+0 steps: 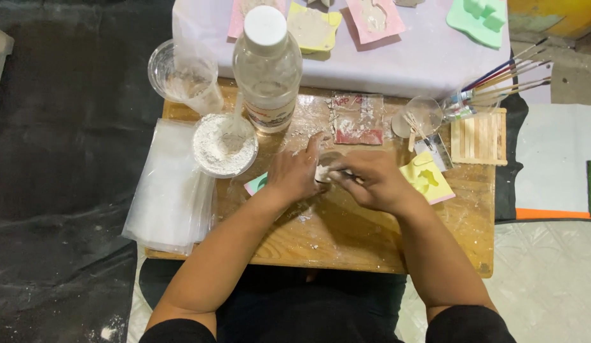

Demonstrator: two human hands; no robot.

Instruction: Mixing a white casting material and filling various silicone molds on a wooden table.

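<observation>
Both hands meet at the middle of a small wooden worktop point(346, 235) dusted with white powder. The left hand point(294, 174) lies palm down with its fingers spread, the forefinger pointing away from the body, and it presses on a small white lump point(321, 173) that sits between the two hands. The right hand point(372, 180) curls inward from the other side, fingers bent and closed around the same white lump, thumb and fingertips pinching it (what kind of material it is cannot be told, though it looks like plaster or dough). A mint-green mould edge point(256, 184) pokes out from under the left hand.

Just left of the left hand stands a round cup of white powder point(223, 147) with a spoon handle stuck in it. Behind it rises a clear plastic bottle point(267, 67) with a white cap, and beside that an empty clear cup point(181, 76). A stack of clear plastic bags point(168, 184) hangs over the left edge of the worktop. To the right of the right hand lies a yellow mould point(429, 179), and further back a raft of wooden sticks point(478, 138) and a bundle of paintbrushes point(505, 79). More filled moulds in pink point(375, 19), yellow and green rest on a white cloth point(422, 60) at the far side.
</observation>
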